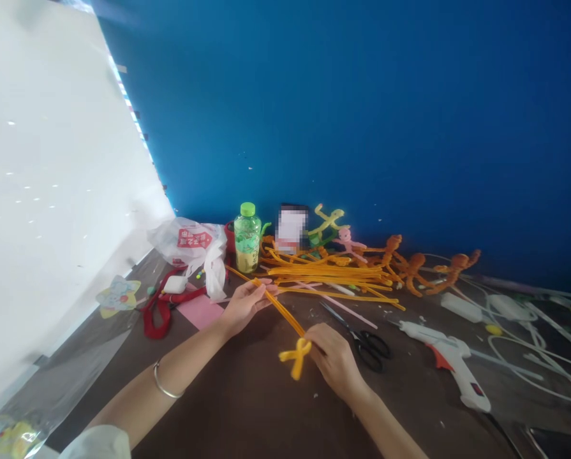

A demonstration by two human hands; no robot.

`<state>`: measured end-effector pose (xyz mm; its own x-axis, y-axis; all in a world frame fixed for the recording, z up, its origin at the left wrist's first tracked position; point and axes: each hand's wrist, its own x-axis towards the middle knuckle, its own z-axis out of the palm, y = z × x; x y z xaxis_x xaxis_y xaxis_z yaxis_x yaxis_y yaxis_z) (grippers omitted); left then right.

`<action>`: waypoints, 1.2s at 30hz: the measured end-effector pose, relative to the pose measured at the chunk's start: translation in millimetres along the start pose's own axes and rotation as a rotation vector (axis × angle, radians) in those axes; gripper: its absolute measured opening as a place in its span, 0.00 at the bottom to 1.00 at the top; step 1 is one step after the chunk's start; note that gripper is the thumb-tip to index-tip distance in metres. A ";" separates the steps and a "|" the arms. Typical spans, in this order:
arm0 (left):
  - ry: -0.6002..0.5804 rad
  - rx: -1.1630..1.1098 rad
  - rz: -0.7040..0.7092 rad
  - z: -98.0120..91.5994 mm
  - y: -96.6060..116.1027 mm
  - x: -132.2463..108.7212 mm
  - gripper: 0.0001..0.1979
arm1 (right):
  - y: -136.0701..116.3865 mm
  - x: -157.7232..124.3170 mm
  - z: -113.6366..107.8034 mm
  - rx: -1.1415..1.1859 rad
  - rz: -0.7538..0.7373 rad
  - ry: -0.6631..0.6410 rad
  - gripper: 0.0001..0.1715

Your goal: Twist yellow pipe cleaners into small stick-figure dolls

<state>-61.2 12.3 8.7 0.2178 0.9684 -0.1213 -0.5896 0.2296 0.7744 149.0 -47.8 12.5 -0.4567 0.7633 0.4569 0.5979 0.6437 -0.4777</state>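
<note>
A yellow pipe cleaner (278, 306) runs on a slant between the 2 hands, held just above the dark tabletop (247, 408), with a small twisted loop (295, 357) at its lower end. The hands are apart. The left hand (244, 306) pinches the stem between thumb and fingers, while the right hand (335, 370) is curled shut around it beside the loop, though its exact grip looks partly hidden from this angle.

The twist could spring loose if the right hand's hold slackens. The stem's far end, poking past the left hand, could snag the heap of yellow pipe cleaners (328, 274) if swung forward. A wide outward move of the right hand could knock the black-handled scissors (369, 344) just beside it, or reach the white hot glue gun (445, 360) beyond them.

Tabletop stretches beneath the forearms, but the right side tightens around white cables (519, 347). Ahead, orange pipe-cleaner figures (412, 271) lie against the blue wall (362, 108), and a plastic bag (189, 245) and red strap (158, 306) sit to the left
</note>
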 end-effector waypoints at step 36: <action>-0.038 0.303 0.019 11.0 -0.7 -12.9 0.21 | -7.1 6.7 4.4 -0.045 0.136 0.018 0.20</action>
<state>-54.9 -1.4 16.6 0.2409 0.9667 -0.0865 -0.3366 0.1668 0.9268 138.8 -47.0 15.6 -0.3579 0.8419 0.4039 0.6828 0.5310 -0.5018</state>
